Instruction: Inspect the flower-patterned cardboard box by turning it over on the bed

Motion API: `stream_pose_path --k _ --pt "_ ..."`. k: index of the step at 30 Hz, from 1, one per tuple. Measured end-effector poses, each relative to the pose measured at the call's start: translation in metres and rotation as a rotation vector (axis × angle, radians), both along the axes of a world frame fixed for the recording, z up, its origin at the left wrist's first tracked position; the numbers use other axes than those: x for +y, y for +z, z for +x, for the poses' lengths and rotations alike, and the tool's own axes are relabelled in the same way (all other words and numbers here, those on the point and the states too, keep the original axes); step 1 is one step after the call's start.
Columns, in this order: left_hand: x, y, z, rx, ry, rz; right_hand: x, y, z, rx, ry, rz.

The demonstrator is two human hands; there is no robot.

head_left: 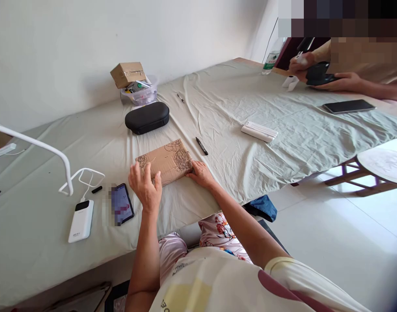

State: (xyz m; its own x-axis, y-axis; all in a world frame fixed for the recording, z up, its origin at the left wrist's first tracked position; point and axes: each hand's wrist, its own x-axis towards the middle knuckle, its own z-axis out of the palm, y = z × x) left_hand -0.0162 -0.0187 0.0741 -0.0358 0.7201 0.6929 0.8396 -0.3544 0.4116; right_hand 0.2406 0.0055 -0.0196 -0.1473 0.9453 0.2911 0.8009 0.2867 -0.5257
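A flat cardboard box [166,162] with black scribbled loops lies on the cloth in front of me. My left hand [144,187] is over its near left corner, fingers spread and raised; whether it touches the box I cannot tell. At the opposite end, my right hand [201,174] grips the right edge, with the thumb at the near corner. Just beyond the box on the right rests a black marker pen [201,146]. A phone [122,204] with its screen lit lies left of my left wrist.
Behind the box are a black zip case [147,118], a clear plastic basket [143,96] and a small carton [127,74]. A white power bank [81,221] with a cable is at left. Another person's hands [344,81] hold a black device near a tablet [349,106].
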Motion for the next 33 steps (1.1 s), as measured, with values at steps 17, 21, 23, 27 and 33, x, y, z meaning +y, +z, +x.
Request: stream_pose_path --k 17,21,23,27,33 --pt "0.004 -0.020 -0.016 -0.184 -0.118 -0.153 -0.002 0.004 -0.003 0.021 -0.012 0.040" --pt "0.004 -0.020 -0.016 -0.191 -0.108 -0.156 -0.003 0.006 -0.003 0.027 -0.008 0.040" --pt "0.004 -0.020 -0.016 -0.198 -0.127 -0.146 -0.003 0.006 -0.003 0.024 -0.007 0.036" --pt "0.006 -0.021 -0.016 -0.200 -0.132 -0.141 -0.002 0.004 -0.003 0.048 0.006 0.058" --pt "0.008 -0.024 -0.014 -0.193 -0.111 -0.116 -0.006 0.000 0.000 0.239 -0.026 0.162"
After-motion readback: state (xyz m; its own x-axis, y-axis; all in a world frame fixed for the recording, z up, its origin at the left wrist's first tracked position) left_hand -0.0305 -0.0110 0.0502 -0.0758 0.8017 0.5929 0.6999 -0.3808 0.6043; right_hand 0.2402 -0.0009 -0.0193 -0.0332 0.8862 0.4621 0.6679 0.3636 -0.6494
